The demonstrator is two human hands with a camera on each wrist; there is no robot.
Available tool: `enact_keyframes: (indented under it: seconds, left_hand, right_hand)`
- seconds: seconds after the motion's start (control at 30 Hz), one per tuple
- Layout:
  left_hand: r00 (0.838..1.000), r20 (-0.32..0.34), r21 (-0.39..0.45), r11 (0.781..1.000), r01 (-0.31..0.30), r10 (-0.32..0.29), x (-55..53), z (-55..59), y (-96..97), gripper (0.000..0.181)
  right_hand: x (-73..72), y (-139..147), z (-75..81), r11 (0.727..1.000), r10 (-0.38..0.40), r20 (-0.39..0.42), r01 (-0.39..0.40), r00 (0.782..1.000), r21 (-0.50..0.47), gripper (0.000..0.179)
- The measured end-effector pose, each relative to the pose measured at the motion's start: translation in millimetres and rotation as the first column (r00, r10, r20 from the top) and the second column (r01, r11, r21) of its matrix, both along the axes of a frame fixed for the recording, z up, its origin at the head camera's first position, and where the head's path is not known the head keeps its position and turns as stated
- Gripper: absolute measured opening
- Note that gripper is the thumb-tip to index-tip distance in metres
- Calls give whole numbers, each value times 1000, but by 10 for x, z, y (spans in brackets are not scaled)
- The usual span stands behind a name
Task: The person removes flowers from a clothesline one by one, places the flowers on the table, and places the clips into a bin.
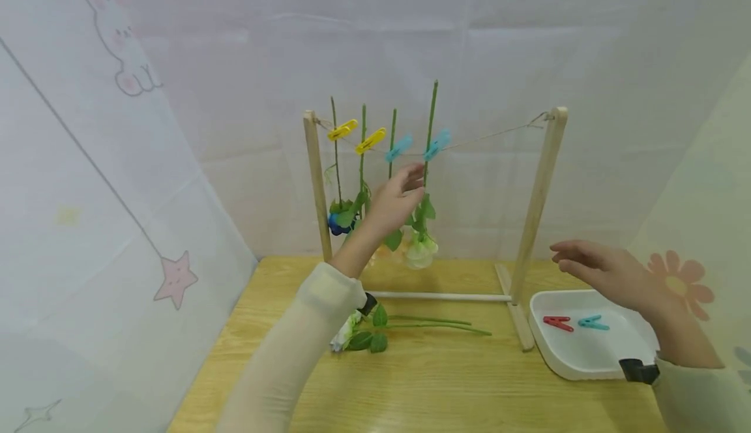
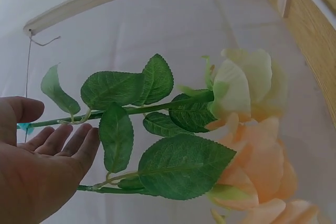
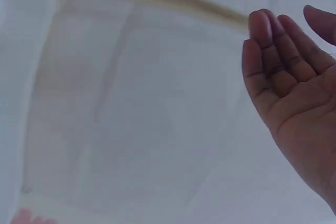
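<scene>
My left hand (image 1: 394,205) is at the stem of the white artificial rose (image 1: 421,250), fingers extended and thumb apart. In the left wrist view the stem runs between thumb and fingers without a pinch; whether the fingertips touch it I cannot tell. That rose hangs head down from the string by a blue clothespin (image 1: 437,145). Another blue clothespin (image 1: 399,148) and two yellow clothespins (image 1: 371,140) hold further stems left of it. An orange rose (image 2: 257,166) hangs beside the white one. My right hand (image 1: 616,273), fingers loosely bent and holding nothing, hovers above the white tray (image 1: 566,368).
A wooden frame (image 1: 540,205) carries the sagging string (image 1: 493,135). Inside the tray lie a red clothespin (image 1: 557,323) and a blue one (image 1: 594,323). Loose flower stems (image 1: 434,324) with a pale bloom (image 1: 346,334) lie on the table (image 1: 446,387). A blue flower (image 1: 342,222) hangs at far left.
</scene>
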State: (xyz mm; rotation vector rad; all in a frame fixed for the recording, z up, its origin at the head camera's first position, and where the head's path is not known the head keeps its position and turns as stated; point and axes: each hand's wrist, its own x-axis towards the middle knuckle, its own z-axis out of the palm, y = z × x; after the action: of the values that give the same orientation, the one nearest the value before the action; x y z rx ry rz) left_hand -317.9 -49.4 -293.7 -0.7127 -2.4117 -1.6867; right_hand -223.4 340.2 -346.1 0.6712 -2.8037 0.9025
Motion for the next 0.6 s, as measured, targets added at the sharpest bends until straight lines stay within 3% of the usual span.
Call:
enact_keyframes:
  seconds: [0.17,0.3,0.47,0.6]
  left_hand:
    - [999,10,18,999,31,-31,-7,41,81,49]
    - [999,14,51,997,52,-53,-23,48,111,46]
    - [998,25,112,992,59,-62,-62,59,117,42]
    - [997,50,163,985,53,-62,-70,81,122,39]
  right_hand:
    - [-18,-392,510,985,107,-40,-112,993,-133,34]
    - [-73,-640,811,976,102,-61,-112,993,-185,35]
    - [-193,-859,1089,973,72,-64,-84,995,-217,38]
    - [-289,-986,1216,957,71,-70,-88,995,-275,40]
